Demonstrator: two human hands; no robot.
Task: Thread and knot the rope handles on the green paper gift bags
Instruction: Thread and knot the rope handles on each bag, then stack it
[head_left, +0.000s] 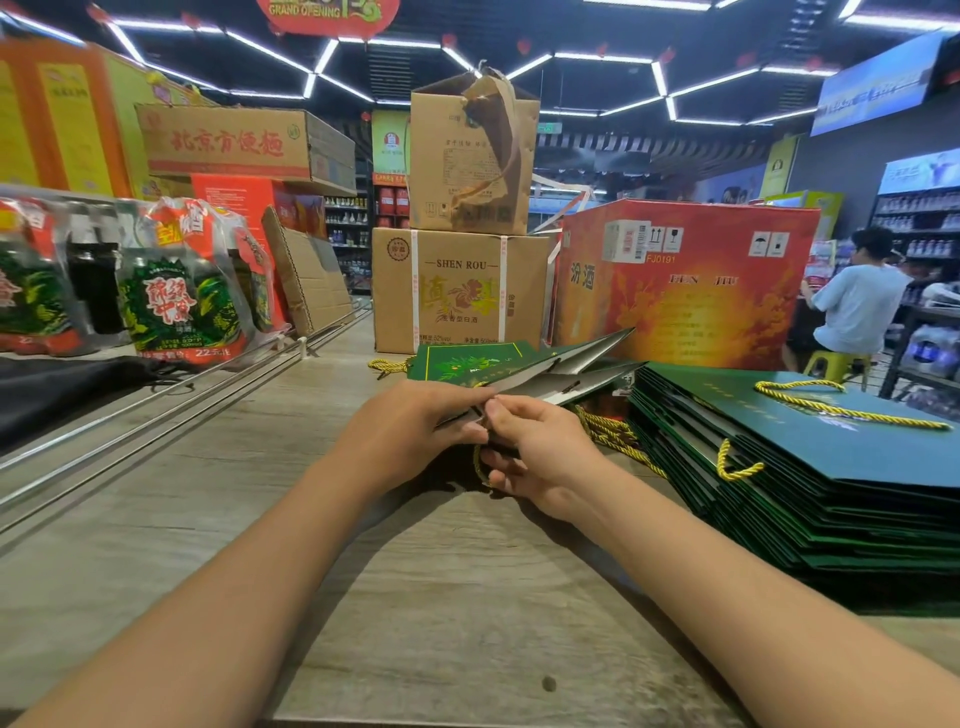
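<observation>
Both hands, left hand (415, 431) and right hand (535, 452), pinch the green bag (524, 369) edge, stacked bags (831, 467) close right

I sit at a pale wood-grain counter (395, 587) inside a shop. Above me the dark ceiling carries white strip lights (602, 58) laid out in hexagons, and a red "GRAND OPENING" sign (328, 14) hangs near the top. Two brown cartons (457, 291) stand stacked straight ahead, with a large red box (685, 291) just beside them to the right. On my left lie shrink-wrapped bottle packs (182, 291) and more cartons behind them. Far right, a person in a pale shirt (857, 306) sits on a yellow stool (834, 364) near shelves of bottles (919, 218).
</observation>
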